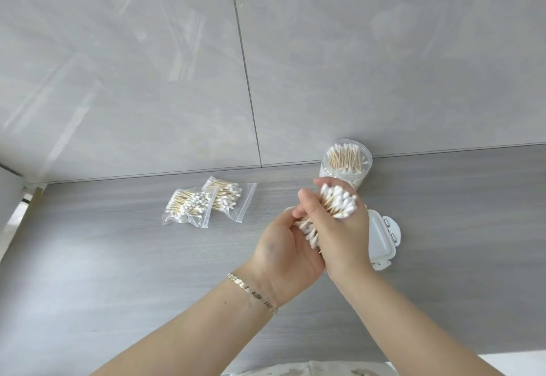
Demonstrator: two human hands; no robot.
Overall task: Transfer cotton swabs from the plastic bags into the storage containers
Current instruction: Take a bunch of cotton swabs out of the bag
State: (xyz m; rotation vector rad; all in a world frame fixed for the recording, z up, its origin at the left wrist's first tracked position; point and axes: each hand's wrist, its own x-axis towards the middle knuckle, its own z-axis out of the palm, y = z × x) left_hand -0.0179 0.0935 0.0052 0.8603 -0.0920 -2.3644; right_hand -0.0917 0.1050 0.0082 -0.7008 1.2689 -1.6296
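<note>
My left hand (pixel 283 245) and right hand (pixel 345 242) both curl round one bundle of cotton swabs (pixel 336 202). Its sticks run near-left to far-right, above the white box (pixel 381 236). The round jar (pixel 347 163) stands just beyond, nearer my right hand.

Both bare forearms angle in from the lower edge and meet in the middle, heels of the hands pressed together. The left hand (pixel 282 247) is on one side, fingers curled up around a bundle of cotton swabs (pixel 336 202). The right hand (pixel 347 238) clasps the same bundle from the other side, its fingers wrapped round it.
</note>
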